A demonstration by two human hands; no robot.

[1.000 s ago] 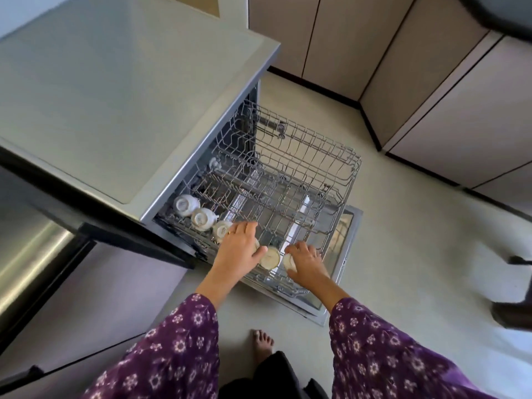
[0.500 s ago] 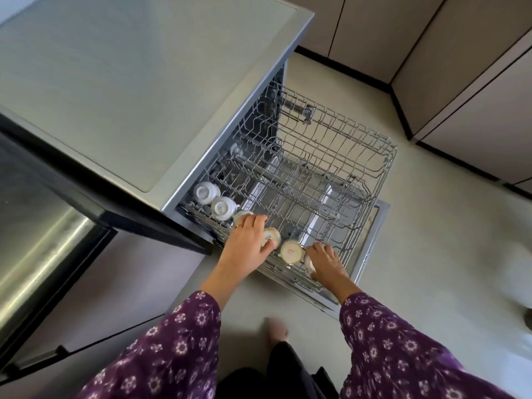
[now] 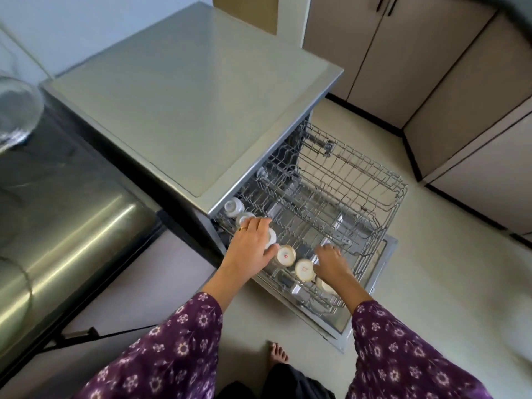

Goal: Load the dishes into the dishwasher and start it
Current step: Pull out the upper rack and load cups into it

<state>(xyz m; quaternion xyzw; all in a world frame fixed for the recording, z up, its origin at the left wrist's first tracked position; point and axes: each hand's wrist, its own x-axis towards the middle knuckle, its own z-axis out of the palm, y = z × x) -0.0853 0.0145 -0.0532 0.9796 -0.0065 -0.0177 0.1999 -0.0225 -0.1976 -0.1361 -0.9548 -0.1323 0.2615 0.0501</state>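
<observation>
Right hand [image 3: 331, 262] just left the end cup [image 3: 324, 285], fingers released. Left hand [image 3: 253, 245] grasps third cup [image 3: 271, 239] w/ curled fingers; row approx. done.

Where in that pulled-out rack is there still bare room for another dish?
The rack is bare wire across its middle and far side, from the row of cups out to the far rim. The dishwasher top is bare too. It is crowded along the near edge: the left hand grips one cup and the right hand is beside the row.
</observation>
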